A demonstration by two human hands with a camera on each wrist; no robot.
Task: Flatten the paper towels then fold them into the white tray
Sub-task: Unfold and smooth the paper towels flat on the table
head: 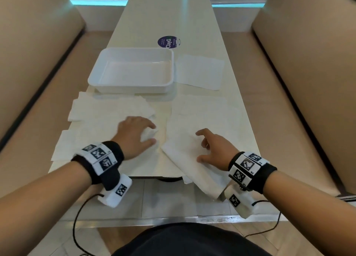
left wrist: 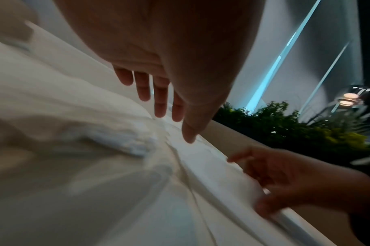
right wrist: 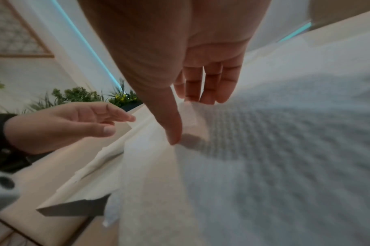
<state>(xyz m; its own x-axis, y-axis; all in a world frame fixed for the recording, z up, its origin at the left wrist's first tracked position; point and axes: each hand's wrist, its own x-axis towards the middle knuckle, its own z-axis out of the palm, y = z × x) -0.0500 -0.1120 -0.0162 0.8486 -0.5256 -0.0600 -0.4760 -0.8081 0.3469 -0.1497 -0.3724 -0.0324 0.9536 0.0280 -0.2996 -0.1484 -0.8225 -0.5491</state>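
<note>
Both forearms reach forward over the near edge of the tabletop, each wrist wrapped in a black band with patterned white markers. The left hand (head: 135, 135) lies palm down, fingers spread and nearly straight. The right hand (head: 213, 148) hovers palm down toward the near right corner, fingers loosely bent and apart.

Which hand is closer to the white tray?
Left. The left hand lies on the towels just below the white tray; the right hand sits lower, off toward its right side.
</note>
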